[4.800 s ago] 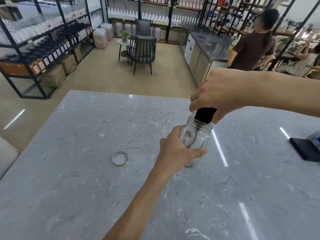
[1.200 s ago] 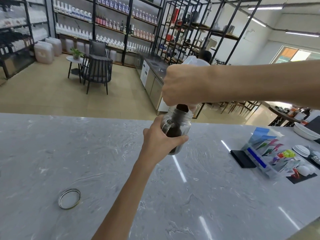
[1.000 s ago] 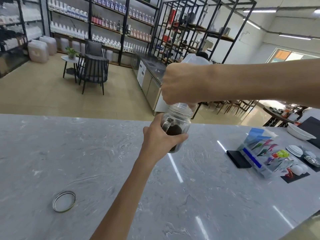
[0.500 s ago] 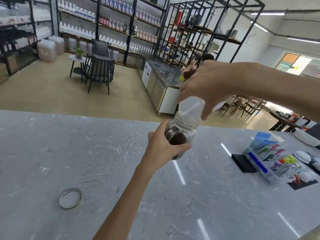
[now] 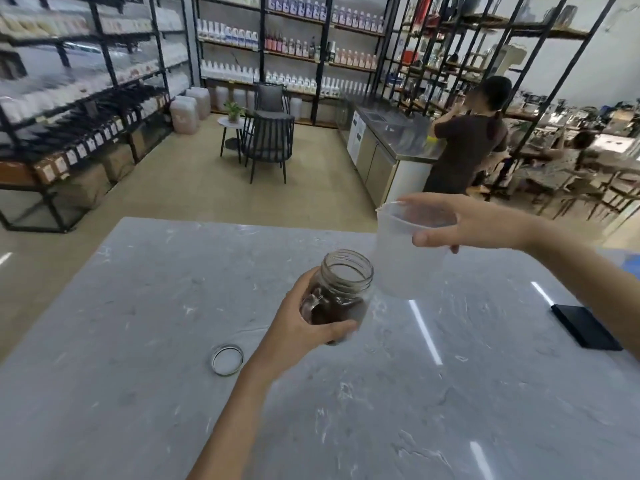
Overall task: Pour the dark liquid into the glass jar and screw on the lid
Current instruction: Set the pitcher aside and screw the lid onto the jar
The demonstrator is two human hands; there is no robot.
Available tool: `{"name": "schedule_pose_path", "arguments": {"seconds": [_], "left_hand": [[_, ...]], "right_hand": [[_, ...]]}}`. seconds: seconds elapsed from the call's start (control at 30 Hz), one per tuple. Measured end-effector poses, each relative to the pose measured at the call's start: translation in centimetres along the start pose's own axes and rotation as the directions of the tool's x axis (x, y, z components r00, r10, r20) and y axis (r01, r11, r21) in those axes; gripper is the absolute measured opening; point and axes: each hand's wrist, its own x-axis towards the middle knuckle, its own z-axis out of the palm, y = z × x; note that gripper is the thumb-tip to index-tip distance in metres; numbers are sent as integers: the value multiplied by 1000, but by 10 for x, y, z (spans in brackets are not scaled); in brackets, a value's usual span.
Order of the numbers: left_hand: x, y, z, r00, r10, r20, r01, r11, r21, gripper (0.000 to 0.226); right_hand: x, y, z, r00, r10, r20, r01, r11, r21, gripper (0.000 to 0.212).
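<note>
My left hand [image 5: 304, 327] grips a glass jar [image 5: 341, 292] with a handle, standing on the grey marble table [image 5: 138, 323]. Dark liquid fills the jar's lower half and its mouth is uncovered. My right hand [image 5: 464, 221] holds a translucent plastic cup [image 5: 405, 265] by the rim, upright and just right of the jar. The cup looks empty. A round metal lid [image 5: 227, 359] lies flat on the table, left of my left forearm.
A black flat object [image 5: 585, 327] lies at the table's right edge. Beyond the table are shelves of bottles, chairs with a small table [image 5: 266, 140], a steel counter [image 5: 391, 140] and a person [image 5: 467, 140] standing at it.
The cup was tipped over the jar's mouth, pouring; now my right hand has turned it upright and drawn it to the right. The jar now holds dark liquid. The view tilted down.
</note>
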Motion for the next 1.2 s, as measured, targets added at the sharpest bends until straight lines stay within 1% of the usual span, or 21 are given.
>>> {"name": "schedule_pose_path", "arguments": {"seconds": [0.07,0.17,0.23,0.33,0.43,0.53,0.63,0.73,0.87,0.97,1.1,1.2], "left_hand": [[-14,-5,-17,999,-19,-27,20,1000,21,80],[-27,-14,-33,991,-46,-127,52,998,48,77],[-33,-24,-39,981,-62,-186,74,996,58,77],[-44,-47,-46,963,-87,-254,114,989,93,78],[-66,-80,-49,943,-151,-296,196,972,128,75],[-92,-117,-52,937,-203,-283,254,955,154,75],[-112,-148,-57,932,-260,-252,309,933,182,82],[-124,-165,-60,928,-313,-204,357,903,238,88],[-130,-181,-58,925,-335,-178,374,886,275,92],[-135,-191,-57,915,-352,-196,396,875,278,93],[-147,-207,-60,903,-365,-225,414,880,235,96],[-153,-214,-59,906,-347,-242,405,878,256,93]], "right_hand": [[4,14,19,1000,0,-23,2,995,99,91],[13,21,47,1000,-19,3,18,980,200,98],[21,24,72,1000,-18,2,18,981,191,96],[25,39,120,999,-7,-38,11,993,118,93],[15,61,180,999,32,-24,-29,993,111,102],[1,80,241,995,97,-20,-94,990,110,114],[-17,91,289,991,135,6,-134,984,119,107],[-33,95,320,987,156,25,-158,974,164,102],[-43,98,343,989,146,-4,-143,973,180,99],[-45,100,347,990,143,-10,-139,974,181,99],[-43,101,349,996,91,-3,-90,992,88,100],[-40,102,351,999,42,6,-42,999,6,99]]}}
